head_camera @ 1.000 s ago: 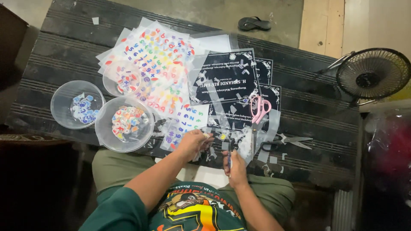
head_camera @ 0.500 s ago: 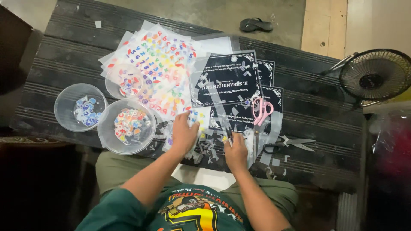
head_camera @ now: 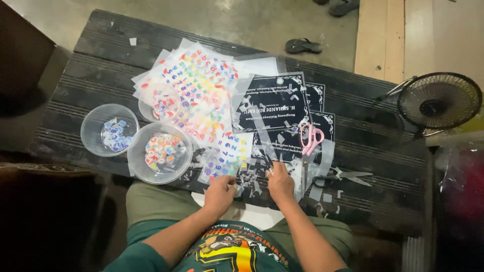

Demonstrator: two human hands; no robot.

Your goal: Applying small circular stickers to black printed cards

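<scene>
Plastic bowls (head_camera: 159,152) beside left hand (head_camera: 220,192) — scissors (head_camera: 311,139) opposite

- Light falls from above, brightest on the colourful sheets (head_camera: 194,93) beyond the left hand (head_camera: 220,194).
- Glare streaks the clear plastic strips (head_camera: 322,156) just past the right hand (head_camera: 280,182).
- Corners left of the hands sink into deep shadow.
- Fine detail is soft; edges bend slightly.
</scene>
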